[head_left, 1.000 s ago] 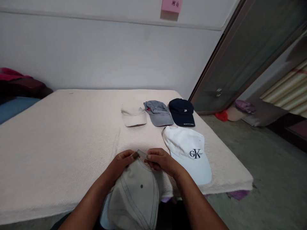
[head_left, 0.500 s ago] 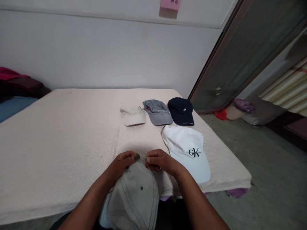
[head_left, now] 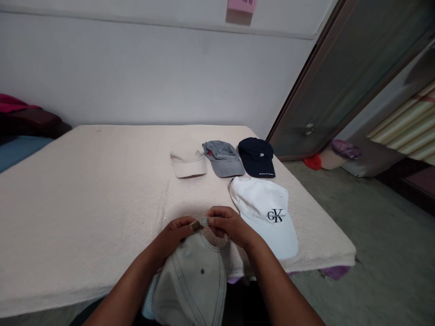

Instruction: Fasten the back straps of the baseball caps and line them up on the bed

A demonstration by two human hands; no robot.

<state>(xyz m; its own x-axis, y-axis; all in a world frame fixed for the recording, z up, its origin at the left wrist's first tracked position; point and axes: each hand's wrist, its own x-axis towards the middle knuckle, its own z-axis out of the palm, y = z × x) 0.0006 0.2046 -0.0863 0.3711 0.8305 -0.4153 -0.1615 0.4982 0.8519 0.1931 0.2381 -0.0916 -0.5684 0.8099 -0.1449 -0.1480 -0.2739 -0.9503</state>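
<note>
A grey-beige baseball cap (head_left: 190, 280) hangs in front of me at the bed's near edge, its back opening facing up. My left hand (head_left: 178, 233) is closed on the cap beside a brownish metal buckle (head_left: 195, 225) at one side of that opening. Between the thumb and fingers of my right hand (head_left: 226, 222) is pinched the cap's strap (head_left: 204, 220), its pale end pointing at the buckle. The strap end and the buckle look a small gap apart. A white cap with black "CK" letters (head_left: 267, 217) lies just right of my right hand.
Farther back on the bed (head_left: 102, 194) lie a cream cap (head_left: 188, 160), a grey-blue cap (head_left: 224, 158) and a navy cap (head_left: 256, 157) in a row. A white wall (head_left: 152, 77) stands behind. The floor (head_left: 336, 213) and a bin (head_left: 336, 156) are at the right.
The strap's end now shows free by the buckle, where before the strap looked like a thin line between my hands. The cap and my right hand have shifted slightly.
</note>
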